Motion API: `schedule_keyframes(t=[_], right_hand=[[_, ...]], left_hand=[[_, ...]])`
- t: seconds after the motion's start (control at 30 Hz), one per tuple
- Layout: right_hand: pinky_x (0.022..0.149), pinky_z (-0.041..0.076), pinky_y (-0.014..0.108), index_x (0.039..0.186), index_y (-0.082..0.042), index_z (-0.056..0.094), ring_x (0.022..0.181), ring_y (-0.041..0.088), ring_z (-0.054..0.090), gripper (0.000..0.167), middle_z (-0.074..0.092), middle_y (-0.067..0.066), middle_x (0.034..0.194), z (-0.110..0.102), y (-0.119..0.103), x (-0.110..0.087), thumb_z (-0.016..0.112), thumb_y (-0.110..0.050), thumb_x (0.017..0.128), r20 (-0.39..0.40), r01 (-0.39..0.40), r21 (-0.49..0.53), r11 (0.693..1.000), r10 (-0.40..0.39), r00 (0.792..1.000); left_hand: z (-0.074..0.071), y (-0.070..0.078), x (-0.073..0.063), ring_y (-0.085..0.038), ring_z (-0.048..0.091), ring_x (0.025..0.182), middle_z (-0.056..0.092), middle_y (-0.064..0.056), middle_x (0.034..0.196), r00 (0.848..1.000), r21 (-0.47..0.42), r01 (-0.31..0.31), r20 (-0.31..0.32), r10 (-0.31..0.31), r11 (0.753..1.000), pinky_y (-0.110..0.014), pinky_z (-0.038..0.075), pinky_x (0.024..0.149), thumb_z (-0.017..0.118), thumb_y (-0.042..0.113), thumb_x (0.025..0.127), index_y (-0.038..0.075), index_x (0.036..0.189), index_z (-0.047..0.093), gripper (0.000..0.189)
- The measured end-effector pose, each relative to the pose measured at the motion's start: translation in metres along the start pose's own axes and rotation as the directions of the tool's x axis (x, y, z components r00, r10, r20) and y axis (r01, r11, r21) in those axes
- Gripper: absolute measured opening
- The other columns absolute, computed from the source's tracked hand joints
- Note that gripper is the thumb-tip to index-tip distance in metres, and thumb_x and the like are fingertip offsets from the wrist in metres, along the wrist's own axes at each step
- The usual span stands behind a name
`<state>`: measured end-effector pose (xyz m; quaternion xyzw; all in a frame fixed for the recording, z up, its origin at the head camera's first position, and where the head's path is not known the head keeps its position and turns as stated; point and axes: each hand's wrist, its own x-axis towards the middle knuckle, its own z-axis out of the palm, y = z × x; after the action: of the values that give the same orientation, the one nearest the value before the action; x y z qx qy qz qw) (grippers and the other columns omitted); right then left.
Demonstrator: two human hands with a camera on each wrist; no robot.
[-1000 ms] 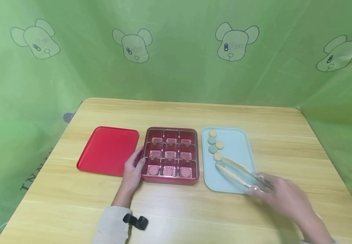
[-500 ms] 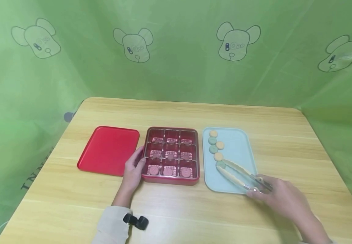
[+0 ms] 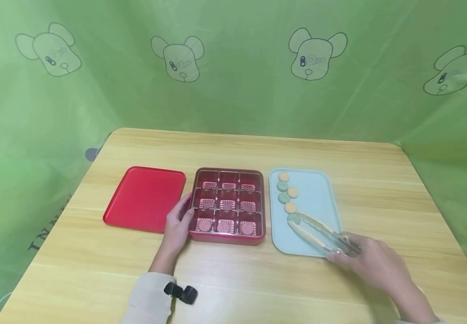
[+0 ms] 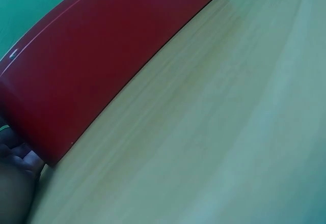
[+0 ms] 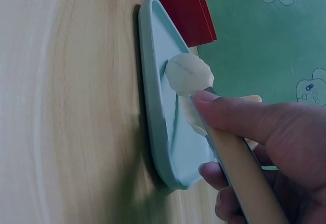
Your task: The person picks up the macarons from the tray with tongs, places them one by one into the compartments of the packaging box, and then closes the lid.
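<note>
My left hand (image 3: 177,227) grips the left side of a red box (image 3: 225,240), thumb at its rim. The box has a clear divided insert; round pink-looking cookies (image 3: 223,227) lie in the front compartments, and others show partly behind. In the left wrist view, the box wall (image 4: 102,71) hides most of the fingers. My right hand (image 3: 377,263) holds metal tongs (image 3: 308,236) with cream-coloured tips. Over the pale blue tray (image 3: 318,189), the tips stand on either side of the nearest green cookie (image 3: 294,218). The right wrist view shows my thumb pressing along the tongs' handle (image 5: 244,173).
On the tray, several cream cookies (image 3: 290,207) and green cookies (image 3: 284,198) form a zigzag line along the left side. A flat red lid (image 3: 146,198) lies left of the box on the wooden table (image 3: 233,288). A green curtain (image 3: 241,108) hangs behind.
The right hand and tongs, blurred a second ago, now look still around the same green cookie. The left hand stays on the box. The whole head view has shifted slightly.
</note>
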<state>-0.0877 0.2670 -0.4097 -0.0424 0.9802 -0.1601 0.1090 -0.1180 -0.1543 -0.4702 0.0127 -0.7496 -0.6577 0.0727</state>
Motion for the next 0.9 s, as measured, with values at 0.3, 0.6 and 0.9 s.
schedule_keyframes(t=[0.3,0.6,0.9], right_hand=[[0.052,0.042,0.031,0.126,-0.007,0.059,0.078,0.023,0.057,0.082,0.067,0.017,0.104,-0.002,-0.002,0.001,0.064,-0.068,0.071,-0.003,0.013,-0.002,1.0,-0.013,1.0],[0.054,0.037,0.027,0.125,-0.011,0.061,0.07,0.017,0.051,0.075,0.066,0.007,0.089,-0.006,-0.015,0.005,0.066,-0.064,0.072,-0.033,0.037,0.021,0.999,-0.036,0.999],[0.057,0.037,0.026,0.123,-0.013,0.062,0.067,0.015,0.049,0.071,0.061,-0.002,0.077,-0.006,-0.031,0.01,0.067,-0.063,0.073,-0.027,0.04,0.068,0.997,-0.039,0.999]], left_hand=[[0.0,0.004,-0.001,-0.034,0.037,0.135,0.04,-0.024,0.144,1.0,0.021,0.007,0.001,-0.007,1.0,-0.04,0.03,0.113,0.046,-0.002,0.093,-0.007,0.139,0.038,0.047],[0.0,0.003,-0.001,-0.035,0.037,0.135,0.04,-0.024,0.144,1.0,0.02,0.006,0.003,-0.006,1.0,-0.041,0.031,0.113,0.046,-0.002,0.093,-0.007,0.139,0.038,0.047],[0.0,0.004,-0.001,-0.034,0.036,0.135,0.04,-0.023,0.144,1.0,0.018,0.002,0.005,-0.002,1.0,-0.042,0.03,0.113,0.046,-0.002,0.093,-0.006,0.139,0.038,0.047]])
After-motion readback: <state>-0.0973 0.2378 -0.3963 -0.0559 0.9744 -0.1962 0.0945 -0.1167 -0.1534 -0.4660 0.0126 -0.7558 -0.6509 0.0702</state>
